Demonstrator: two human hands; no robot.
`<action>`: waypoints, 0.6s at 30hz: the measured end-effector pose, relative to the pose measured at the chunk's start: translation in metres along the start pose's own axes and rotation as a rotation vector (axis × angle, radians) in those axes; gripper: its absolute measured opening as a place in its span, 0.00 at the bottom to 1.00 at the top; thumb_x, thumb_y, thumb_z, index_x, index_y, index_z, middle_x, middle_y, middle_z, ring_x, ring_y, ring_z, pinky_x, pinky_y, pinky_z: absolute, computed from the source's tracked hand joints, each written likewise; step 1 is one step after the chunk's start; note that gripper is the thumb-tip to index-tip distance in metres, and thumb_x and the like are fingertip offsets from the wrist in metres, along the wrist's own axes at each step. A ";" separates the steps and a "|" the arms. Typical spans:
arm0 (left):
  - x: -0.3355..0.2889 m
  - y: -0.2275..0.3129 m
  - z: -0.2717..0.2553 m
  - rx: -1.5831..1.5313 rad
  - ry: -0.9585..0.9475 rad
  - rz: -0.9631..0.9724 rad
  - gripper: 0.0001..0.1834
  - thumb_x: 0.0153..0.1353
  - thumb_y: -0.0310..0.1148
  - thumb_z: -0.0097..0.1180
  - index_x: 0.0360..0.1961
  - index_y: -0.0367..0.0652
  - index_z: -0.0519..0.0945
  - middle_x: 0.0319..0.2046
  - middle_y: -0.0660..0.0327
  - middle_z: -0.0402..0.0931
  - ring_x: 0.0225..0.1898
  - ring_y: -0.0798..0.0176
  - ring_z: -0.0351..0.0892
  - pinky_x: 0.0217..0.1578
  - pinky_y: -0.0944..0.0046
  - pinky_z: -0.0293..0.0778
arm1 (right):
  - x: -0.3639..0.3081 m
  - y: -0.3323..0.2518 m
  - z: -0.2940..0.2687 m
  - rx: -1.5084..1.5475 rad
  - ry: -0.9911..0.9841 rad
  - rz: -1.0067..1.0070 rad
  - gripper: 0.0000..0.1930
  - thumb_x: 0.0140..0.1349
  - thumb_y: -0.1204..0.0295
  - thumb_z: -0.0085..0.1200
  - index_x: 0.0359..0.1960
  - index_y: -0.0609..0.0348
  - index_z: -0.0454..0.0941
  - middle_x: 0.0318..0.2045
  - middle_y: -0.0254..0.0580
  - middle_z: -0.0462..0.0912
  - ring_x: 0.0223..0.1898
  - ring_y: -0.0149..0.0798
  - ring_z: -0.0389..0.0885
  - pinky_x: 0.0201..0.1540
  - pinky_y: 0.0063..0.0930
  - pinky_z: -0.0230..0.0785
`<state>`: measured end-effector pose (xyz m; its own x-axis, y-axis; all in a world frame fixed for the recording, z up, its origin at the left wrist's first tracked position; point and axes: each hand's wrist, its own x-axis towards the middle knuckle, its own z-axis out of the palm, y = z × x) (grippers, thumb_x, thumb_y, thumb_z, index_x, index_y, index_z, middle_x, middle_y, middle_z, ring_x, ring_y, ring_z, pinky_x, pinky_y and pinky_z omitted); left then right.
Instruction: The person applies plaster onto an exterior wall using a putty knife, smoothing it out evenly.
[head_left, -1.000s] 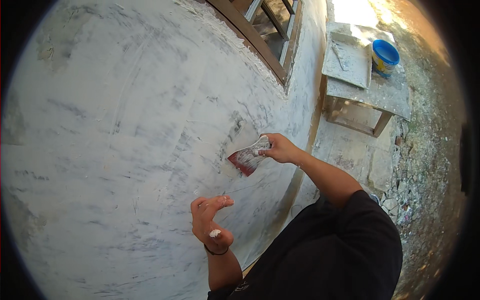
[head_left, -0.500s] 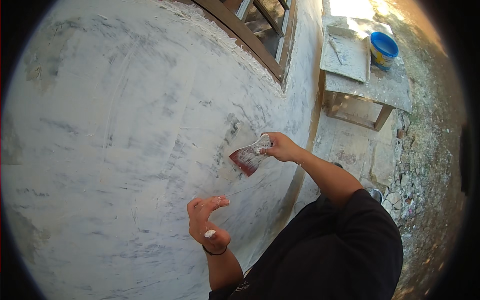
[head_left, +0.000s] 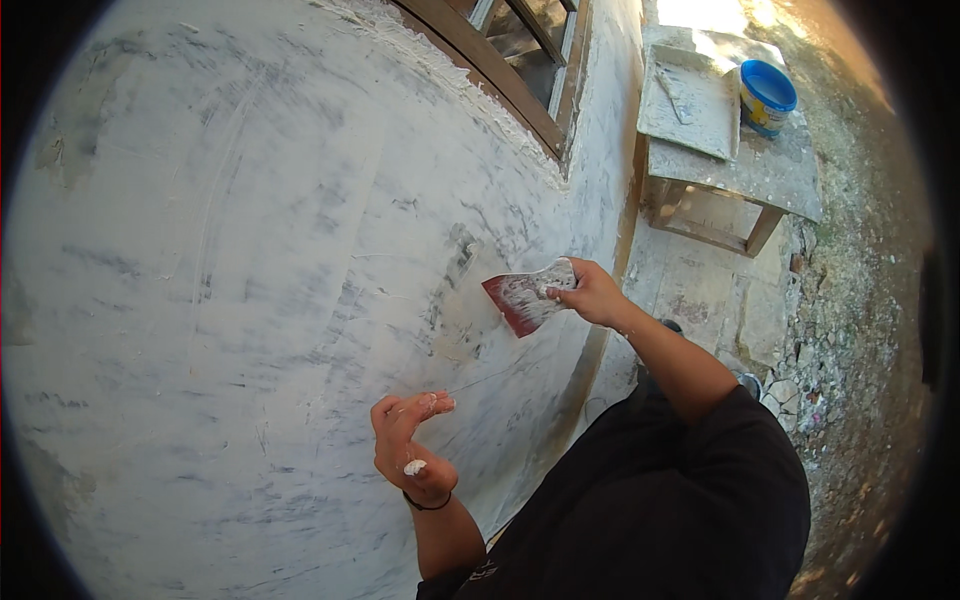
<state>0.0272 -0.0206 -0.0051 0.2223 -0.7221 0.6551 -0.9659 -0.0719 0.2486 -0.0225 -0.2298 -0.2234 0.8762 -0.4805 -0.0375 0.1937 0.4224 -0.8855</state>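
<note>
My right hand (head_left: pixel 594 292) pinches a wide putty knife (head_left: pixel 528 298) by its narrow end, thumb on the near face. The blade is dark red toward its broad edge and smeared with white filler. That edge points left, close to a grey patch (head_left: pixel 458 335) on the white wall (head_left: pixel 290 250); whether it touches the wall I cannot tell. Lower down, my left hand (head_left: pixel 412 445) is held near the wall with its fingers and thumb apart, holding nothing. White filler coats its thumb tip and fingertips. A dark band circles the left wrist.
A brown-framed window (head_left: pixel 500 85) is set in the wall above. At the upper right a low table (head_left: pixel 730 185) bears a white-smeared tray (head_left: pixel 690 140) with a spatula (head_left: pixel 677 104) in it, beside a blue-rimmed bucket (head_left: pixel 768 98). Broken rubble (head_left: pixel 800 360) lies along the ground at right.
My right hand has moved the putty knife a little to the right, away from the grey patch. My left hand has stayed nearly in place, still with its fingers apart.
</note>
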 end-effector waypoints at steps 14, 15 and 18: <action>-0.016 -0.001 -0.014 -0.042 0.020 0.011 0.29 0.69 0.49 0.24 0.41 0.38 0.74 0.22 0.57 0.81 0.27 0.57 0.82 0.38 0.58 0.67 | -0.065 -0.014 0.108 -0.399 0.430 -0.576 0.13 0.57 0.83 0.53 0.45 0.63 0.77 0.44 0.50 0.79 0.45 0.48 0.80 0.46 0.30 0.73; -0.018 0.000 -0.016 -0.042 0.023 0.013 0.29 0.69 0.49 0.24 0.41 0.38 0.74 0.22 0.57 0.81 0.27 0.57 0.82 0.38 0.58 0.67 | -0.067 -0.010 0.115 -0.403 0.414 -0.554 0.17 0.54 0.84 0.54 0.48 0.62 0.76 0.47 0.52 0.77 0.47 0.50 0.78 0.49 0.33 0.72; -0.025 0.000 -0.024 -0.027 0.013 0.028 0.28 0.69 0.48 0.24 0.41 0.37 0.74 0.22 0.57 0.81 0.27 0.57 0.82 0.38 0.58 0.67 | -0.072 -0.003 0.145 -0.400 0.371 -0.528 0.23 0.51 0.84 0.56 0.51 0.61 0.73 0.49 0.53 0.76 0.51 0.52 0.76 0.52 0.34 0.70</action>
<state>0.0245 0.0136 -0.0044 0.1975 -0.7145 0.6712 -0.9678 -0.0332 0.2495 -0.0225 -0.0849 -0.1509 0.4922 -0.7982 0.3472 0.3091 -0.2126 -0.9270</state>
